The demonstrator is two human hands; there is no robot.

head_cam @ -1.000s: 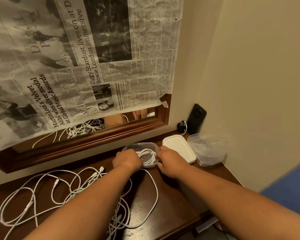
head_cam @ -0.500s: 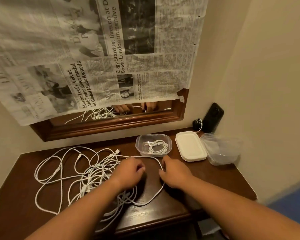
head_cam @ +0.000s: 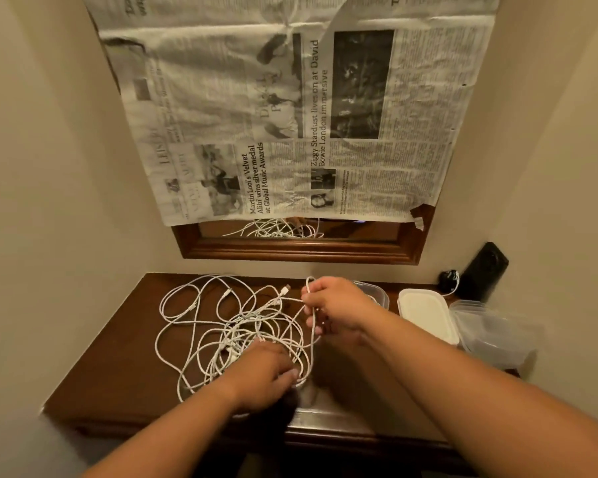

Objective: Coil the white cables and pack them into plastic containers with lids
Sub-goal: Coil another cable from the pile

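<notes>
— White cables [head_cam: 221, 326] sprawl tangled left of the clear container [head_cam: 377, 294]. Where's your left hand [head_cam: 266, 377]?
— Fingers curled into the tangle's near edge; grip unclear.
— Your right hand [head_cam: 332, 305]?
— Pinched on one strand, loop upright, just left of the container, so it's nearer.

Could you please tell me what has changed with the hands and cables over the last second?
Both hands left the clear container, which held one coiled cable. The right hand now lifts a loop of white cable; the left hand has moved back onto the tangled cables. The white lid and stacked containers stayed put.
</notes>
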